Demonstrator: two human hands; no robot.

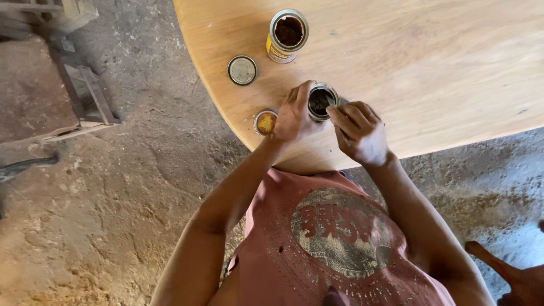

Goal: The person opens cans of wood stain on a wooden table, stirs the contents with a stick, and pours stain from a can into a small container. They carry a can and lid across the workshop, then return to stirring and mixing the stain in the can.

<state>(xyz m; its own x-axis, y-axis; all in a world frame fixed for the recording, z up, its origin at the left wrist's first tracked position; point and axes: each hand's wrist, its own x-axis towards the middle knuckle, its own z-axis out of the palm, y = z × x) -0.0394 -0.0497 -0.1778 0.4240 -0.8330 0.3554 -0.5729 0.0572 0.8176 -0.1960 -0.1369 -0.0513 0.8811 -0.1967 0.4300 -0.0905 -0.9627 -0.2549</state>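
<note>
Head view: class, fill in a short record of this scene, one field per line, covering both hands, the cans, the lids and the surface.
Left hand: left hand holds the side of the small open can
Right hand: right hand at the can's rim, fingers pinched
Second can: open yellow-labelled can, standing apart, dark contents
Lids: grey lid and orange lid lying flat
Surface: rounded wooden tabletop
Floor: dusty ground

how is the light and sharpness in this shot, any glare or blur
Head view: even daylight, soft shadows beneath the hands on the wooden table; no strong glare; the small open tin between left hand and right hand is sharp; the table edge bows from wide-lens distortion.
</note>
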